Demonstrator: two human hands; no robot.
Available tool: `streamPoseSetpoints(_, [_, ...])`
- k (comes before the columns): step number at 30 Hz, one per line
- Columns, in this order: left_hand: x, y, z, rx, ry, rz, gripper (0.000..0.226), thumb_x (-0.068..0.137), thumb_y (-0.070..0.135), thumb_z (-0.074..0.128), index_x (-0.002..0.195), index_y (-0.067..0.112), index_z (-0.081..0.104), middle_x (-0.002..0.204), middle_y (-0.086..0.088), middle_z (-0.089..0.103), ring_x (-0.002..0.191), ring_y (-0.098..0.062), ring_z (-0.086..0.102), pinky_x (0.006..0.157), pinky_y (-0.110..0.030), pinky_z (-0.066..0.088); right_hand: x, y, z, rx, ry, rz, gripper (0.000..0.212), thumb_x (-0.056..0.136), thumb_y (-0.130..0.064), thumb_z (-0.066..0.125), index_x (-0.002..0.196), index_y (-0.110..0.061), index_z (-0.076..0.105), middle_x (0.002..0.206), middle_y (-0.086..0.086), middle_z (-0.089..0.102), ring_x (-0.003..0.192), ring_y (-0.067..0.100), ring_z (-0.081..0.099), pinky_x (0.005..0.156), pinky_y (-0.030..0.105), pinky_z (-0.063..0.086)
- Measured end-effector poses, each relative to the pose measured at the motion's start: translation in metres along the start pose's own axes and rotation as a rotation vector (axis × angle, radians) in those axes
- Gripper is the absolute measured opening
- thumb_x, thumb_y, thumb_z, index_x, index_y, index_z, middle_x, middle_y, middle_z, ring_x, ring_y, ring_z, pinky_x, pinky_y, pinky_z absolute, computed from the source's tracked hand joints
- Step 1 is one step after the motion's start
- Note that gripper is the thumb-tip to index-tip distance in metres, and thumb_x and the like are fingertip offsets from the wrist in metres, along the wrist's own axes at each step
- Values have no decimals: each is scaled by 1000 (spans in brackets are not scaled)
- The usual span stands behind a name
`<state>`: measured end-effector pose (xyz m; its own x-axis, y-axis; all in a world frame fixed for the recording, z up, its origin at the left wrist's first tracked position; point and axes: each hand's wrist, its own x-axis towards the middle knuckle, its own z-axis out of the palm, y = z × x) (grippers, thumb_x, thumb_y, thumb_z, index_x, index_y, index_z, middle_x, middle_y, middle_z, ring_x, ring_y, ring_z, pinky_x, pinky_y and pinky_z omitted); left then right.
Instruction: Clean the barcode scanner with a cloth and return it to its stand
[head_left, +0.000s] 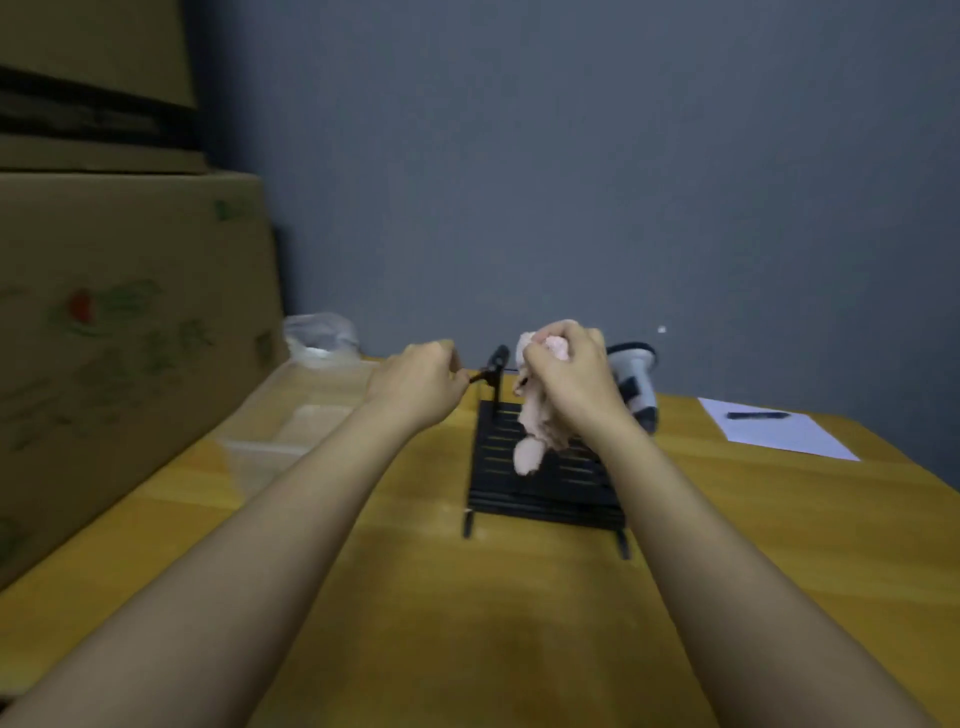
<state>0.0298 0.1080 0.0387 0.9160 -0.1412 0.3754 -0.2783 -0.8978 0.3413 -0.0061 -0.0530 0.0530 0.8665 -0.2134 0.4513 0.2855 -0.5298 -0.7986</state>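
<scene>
A black stand with a slatted base (545, 483) and an upright post (496, 371) sits mid-table. My left hand (415, 379) is closed, its fingertips pinching a small black piece (477, 377) that sticks out from the post. My right hand (566, 374) is above the base, gripping a crumpled pink cloth (535, 431) that hangs down over the slats. The white and black barcode scanner (636, 371) is just behind my right hand, at the stand's far right, partly hidden by the hand. I cannot tell what it rests on.
Large cardboard boxes (130, 322) are stacked along the left side. A clear plastic bag (319, 335) lies at the back left, with clear plastic (291, 415) in front of it. A white sheet (774, 428) with a black pen (758, 414) lies at the right. A grey wall is behind.
</scene>
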Motion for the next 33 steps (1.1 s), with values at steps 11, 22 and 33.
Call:
streamPoseSetpoints(11, [-5,-152,-72,-140,273,-283,26,89,24,46,111,19,59,112,-7,67,103,-30,60,86,-40,51,35,-82,179,418,29,-268,34,90,-2,45,122,-15,48,120,1,28,95,-6,47,79,-2,37])
streamPoseSetpoints(22, [18,-158,-24,-44,110,-267,34,90,25,48,121,16,58,126,-11,61,118,-33,54,95,-42,46,24,-6,205,-438,-574,-284,41,95,-26,44,135,-20,48,152,8,34,141,21,26,114,42,5])
streamPoseSetpoints(33, [-94,-86,-29,-420,77,11,51,82,58,42,123,31,56,124,8,60,116,-13,56,98,-36,46,-76,-39,-62,-38,-99,-381,22,86,-43,52,99,-37,69,124,-22,60,119,-3,51,99,22,42])
